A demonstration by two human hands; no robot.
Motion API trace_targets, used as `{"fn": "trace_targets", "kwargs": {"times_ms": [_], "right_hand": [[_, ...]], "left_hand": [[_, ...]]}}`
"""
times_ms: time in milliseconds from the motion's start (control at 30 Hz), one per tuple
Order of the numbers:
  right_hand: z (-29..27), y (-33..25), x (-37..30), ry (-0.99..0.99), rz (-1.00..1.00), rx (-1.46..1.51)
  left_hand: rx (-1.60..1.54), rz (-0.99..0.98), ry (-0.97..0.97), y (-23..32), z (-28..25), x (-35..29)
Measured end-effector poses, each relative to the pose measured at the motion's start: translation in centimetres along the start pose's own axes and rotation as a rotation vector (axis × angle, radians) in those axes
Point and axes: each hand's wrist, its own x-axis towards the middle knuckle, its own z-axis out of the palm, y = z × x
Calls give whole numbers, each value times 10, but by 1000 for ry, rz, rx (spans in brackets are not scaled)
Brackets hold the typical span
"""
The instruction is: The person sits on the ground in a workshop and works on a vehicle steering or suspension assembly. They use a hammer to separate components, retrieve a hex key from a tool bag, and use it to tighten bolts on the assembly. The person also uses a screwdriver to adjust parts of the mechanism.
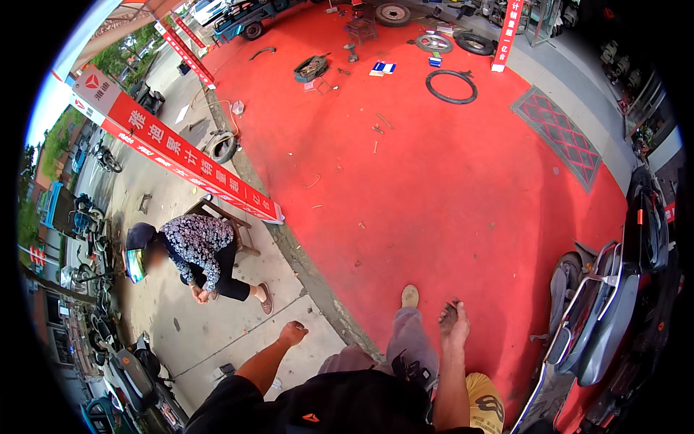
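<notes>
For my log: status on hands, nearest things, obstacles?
Left hand curled, right hand seemingly empty. Seated person at left, parked scooter at right. Wheel far ahead.

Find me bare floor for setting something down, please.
The red floor between the loose black tire and your right hand is mostly bare. It's crowded at the far end around the wheels, and rightward along the parked scooters.

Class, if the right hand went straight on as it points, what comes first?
Across the red ground, the right hand would probably meet the black tyre-like ring first; depth from one view is unclear.
</notes>
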Motion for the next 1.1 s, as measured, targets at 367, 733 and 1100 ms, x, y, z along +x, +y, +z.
{"fn": "trace_targets", "kwargs": {"times_ms": [367, 733, 1100], "right_hand": [[409, -122, 269, -343, -20, -356], [777, -89, 451, -409, -35, -706], [1115, 3, 750, -465, 143, -725]], "left_hand": [[-472, -594, 166, 30, -21, 24], [-486, -69, 439, 335, -395, 467], [-601, -122, 484, 444, -664, 754]]}}
